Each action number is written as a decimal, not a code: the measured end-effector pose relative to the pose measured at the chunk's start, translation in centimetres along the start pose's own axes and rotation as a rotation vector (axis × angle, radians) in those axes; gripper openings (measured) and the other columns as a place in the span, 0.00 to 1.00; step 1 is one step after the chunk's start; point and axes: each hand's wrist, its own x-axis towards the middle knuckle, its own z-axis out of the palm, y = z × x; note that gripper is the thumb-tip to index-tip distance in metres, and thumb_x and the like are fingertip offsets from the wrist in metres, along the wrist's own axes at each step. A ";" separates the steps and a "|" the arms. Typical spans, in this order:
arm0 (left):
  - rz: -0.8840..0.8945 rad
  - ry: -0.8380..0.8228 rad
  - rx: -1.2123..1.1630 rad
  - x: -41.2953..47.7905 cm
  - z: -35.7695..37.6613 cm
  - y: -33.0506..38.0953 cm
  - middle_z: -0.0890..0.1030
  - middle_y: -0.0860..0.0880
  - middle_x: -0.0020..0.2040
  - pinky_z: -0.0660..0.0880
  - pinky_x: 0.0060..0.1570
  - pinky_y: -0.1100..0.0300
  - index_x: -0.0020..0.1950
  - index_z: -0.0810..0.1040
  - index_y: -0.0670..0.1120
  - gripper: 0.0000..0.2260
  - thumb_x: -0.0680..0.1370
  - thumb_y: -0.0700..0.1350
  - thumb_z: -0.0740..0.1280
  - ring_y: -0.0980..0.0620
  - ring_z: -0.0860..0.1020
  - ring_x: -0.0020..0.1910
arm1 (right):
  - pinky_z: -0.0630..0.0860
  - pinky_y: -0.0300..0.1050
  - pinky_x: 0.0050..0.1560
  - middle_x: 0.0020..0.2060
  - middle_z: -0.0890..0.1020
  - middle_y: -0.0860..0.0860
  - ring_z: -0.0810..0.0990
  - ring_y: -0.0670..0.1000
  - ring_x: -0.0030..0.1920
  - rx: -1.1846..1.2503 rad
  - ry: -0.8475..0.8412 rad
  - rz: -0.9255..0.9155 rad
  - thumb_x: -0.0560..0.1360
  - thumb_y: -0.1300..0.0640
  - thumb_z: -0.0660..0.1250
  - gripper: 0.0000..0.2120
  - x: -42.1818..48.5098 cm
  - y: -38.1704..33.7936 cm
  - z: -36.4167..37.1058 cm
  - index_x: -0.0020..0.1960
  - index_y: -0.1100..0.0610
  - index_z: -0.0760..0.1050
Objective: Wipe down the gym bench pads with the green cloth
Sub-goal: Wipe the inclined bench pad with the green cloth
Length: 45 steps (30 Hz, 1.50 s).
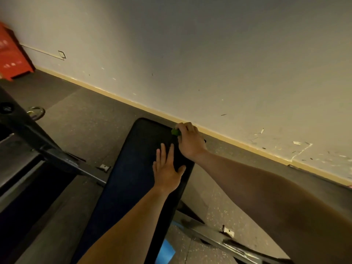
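Far left: red stand [11, 54] against the wall [190, 44], well apart from the work. Dark metal frame [38, 138] runs diagonally across the left, just beside the bench.

Centre: long dark bench pad [131, 172], running from near to far, its far end close to the skirting board [247, 146].

Left hand [167, 169]: flat on the pad's right half, fingers straight and slightly spread, thumb out. Holds nothing; looks to be bracing.

Green cloth [175, 132]: bunched small at the pad's far right edge; only a scrap shows, the rest is under the fingers.

Right hand [188, 141]: curled over the cloth, gripping it against the pad's rim.

Judgement on the step: the far right corner and edge are being wiped. To do it well:
- Open the cloth out flatter; a tight wad covers little surface.
- Follow the rim round the far end, then draw back toward the near end in overlapping strokes.
- Shift the left hand as the strokes arrive, or the patch beneath it gets missed.
- Press steadily; the padded surface likely gives a little.
- Mind the knuckles near the wall.

Most of the pad appears not yet covered.
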 end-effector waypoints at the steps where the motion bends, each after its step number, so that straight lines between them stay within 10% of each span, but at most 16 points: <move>1: -0.002 0.017 0.005 0.0 0.2 0.0 0.34 0.51 0.81 0.43 0.77 0.42 0.82 0.39 0.57 0.37 0.82 0.57 0.62 0.50 0.33 0.80 | 0.72 0.51 0.60 0.64 0.68 0.51 0.68 0.55 0.64 0.003 0.012 0.008 0.80 0.56 0.60 0.16 0.1 0.5 0.0 0.67 0.48 0.66; 10: -0.012 0.070 0.062 0.0 1.2 -0.3 0.34 0.51 0.81 0.41 0.77 0.44 0.81 0.37 0.58 0.38 0.82 0.58 0.62 0.49 0.34 0.80 | 0.55 0.40 0.60 0.60 0.66 0.48 0.63 0.53 0.64 0.407 0.321 0.303 0.78 0.60 0.61 0.09 -5.6 2.4 2.6 0.55 0.49 0.75; 17: -0.019 0.076 0.086 -0.3 1.3 -0.1 0.34 0.49 0.81 0.41 0.79 0.45 0.81 0.37 0.58 0.37 0.82 0.54 0.62 0.49 0.34 0.80 | 0.76 0.47 0.58 0.53 0.62 0.41 0.72 0.48 0.55 0.667 0.270 0.429 0.77 0.63 0.65 0.13 -11.6 0.8 5.9 0.48 0.44 0.73; 26: 0.011 0.084 0.064 -0.9 1.4 -0.8 0.36 0.49 0.82 0.43 0.77 0.44 0.82 0.42 0.57 0.35 0.82 0.59 0.60 0.48 0.36 0.80 | 0.72 0.46 0.54 0.55 0.64 0.48 0.68 0.54 0.58 0.680 0.391 0.447 0.81 0.47 0.60 0.08 -4.3 1.7 1.3 0.52 0.50 0.73; 45: 0.028 0.126 0.076 -2.1 1.8 -1.0 0.39 0.50 0.83 0.46 0.79 0.45 0.81 0.44 0.60 0.39 0.79 0.49 0.68 0.49 0.38 0.81 | 0.77 0.48 0.53 0.49 0.70 0.45 0.76 0.50 0.50 0.891 0.325 0.580 0.76 0.66 0.64 0.13 -12.1 0.1 6.9 0.44 0.47 0.73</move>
